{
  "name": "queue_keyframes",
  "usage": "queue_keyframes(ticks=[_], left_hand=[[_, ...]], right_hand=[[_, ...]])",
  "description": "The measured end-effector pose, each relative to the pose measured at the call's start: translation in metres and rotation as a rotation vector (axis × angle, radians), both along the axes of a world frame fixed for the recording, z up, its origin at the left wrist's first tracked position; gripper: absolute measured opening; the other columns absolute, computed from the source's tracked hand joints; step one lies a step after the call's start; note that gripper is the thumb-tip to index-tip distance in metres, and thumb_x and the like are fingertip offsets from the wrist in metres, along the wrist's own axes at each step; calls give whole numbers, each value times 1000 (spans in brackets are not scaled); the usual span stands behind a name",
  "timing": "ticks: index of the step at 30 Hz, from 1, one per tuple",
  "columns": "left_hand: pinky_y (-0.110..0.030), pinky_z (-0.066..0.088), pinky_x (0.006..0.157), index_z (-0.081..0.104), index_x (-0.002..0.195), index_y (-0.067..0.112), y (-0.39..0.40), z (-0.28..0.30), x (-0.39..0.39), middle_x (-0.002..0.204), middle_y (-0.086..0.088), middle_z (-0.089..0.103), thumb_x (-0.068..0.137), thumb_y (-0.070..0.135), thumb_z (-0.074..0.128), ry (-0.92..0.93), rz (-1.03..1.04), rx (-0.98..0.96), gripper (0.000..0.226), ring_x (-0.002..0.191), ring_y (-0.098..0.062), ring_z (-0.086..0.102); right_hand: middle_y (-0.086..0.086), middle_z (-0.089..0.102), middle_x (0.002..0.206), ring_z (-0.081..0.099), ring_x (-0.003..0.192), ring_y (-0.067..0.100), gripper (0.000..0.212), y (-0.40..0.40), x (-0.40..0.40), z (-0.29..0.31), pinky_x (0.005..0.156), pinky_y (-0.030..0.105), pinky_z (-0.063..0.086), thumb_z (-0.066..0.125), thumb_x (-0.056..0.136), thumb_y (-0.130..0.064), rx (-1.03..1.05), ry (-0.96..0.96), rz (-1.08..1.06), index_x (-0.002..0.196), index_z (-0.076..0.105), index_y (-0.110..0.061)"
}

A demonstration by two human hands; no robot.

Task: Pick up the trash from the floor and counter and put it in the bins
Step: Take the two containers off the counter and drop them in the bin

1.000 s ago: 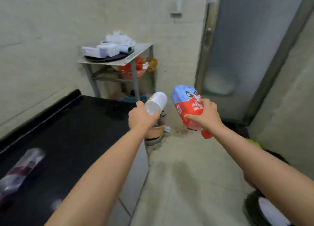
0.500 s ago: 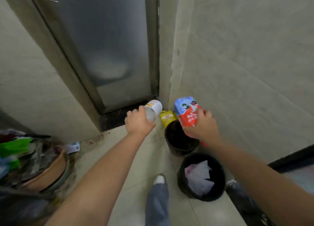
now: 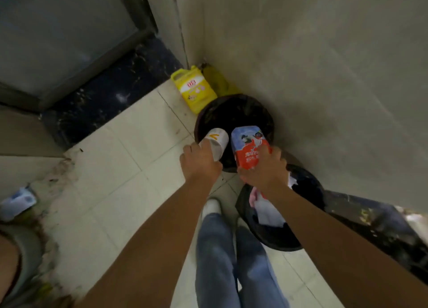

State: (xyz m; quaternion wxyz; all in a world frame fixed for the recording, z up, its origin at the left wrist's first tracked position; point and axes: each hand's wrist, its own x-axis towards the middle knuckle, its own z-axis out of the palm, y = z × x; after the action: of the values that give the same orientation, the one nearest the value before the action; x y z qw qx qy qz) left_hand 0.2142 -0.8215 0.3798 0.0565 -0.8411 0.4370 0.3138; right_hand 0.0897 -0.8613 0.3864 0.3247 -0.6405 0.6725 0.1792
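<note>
The left hand [image 3: 200, 163] is wrapped around a paper cup [image 3: 216, 143]; the right hand [image 3: 262, 168] pinches a red-and-blue carton [image 3: 249, 146]. Half a second ago both were held high above the bins — now they hang just over the far bin [image 3: 234, 108], ready to drop. The near bin [image 3: 308, 182] already holds rubbish.

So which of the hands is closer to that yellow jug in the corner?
Left. The left hand, holding a white paper cup, sits below the yellow plastic jug by the far black bin's rim. The right hand, gripping a red-and-blue carton, is farther right.
</note>
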Motion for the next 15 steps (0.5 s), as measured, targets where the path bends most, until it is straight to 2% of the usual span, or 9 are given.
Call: queue_keyframes(ticks=[4,7,11,15], left_hand=[[-39,42,96,37,136,9,-22,-106,-3,134,-16,48,85,28,60,68,86,-9,59,123,-34,42],[-42,42,98,34,139,12,-21,-141,-9,139,-14,43,91,29,54,137,72,16,55,126,-36,40],[-41,34,108,37,141,16,-4,-128,-5,152,-9,33,95,25,44,99,-93,20,47,139,-34,28],[-40,15,120,29,146,16,7,-70,16,159,-6,19,100,27,34,34,-149,-11,48,148,-28,9]], right_hand=[[18,27,145,31,133,40,90,-20,3,-103,109,45,33,67,79,-42,39,-26,-83,146,15,-13],[21,24,149,31,135,40,74,-25,-4,-136,110,43,32,58,89,-32,69,-42,-23,146,19,-7],[15,22,155,25,139,37,56,-17,-6,-124,112,45,30,45,95,-30,61,32,273,145,27,-10],[8,19,158,15,145,32,53,-18,20,-66,118,48,19,35,99,-34,-24,63,522,147,23,-16]])
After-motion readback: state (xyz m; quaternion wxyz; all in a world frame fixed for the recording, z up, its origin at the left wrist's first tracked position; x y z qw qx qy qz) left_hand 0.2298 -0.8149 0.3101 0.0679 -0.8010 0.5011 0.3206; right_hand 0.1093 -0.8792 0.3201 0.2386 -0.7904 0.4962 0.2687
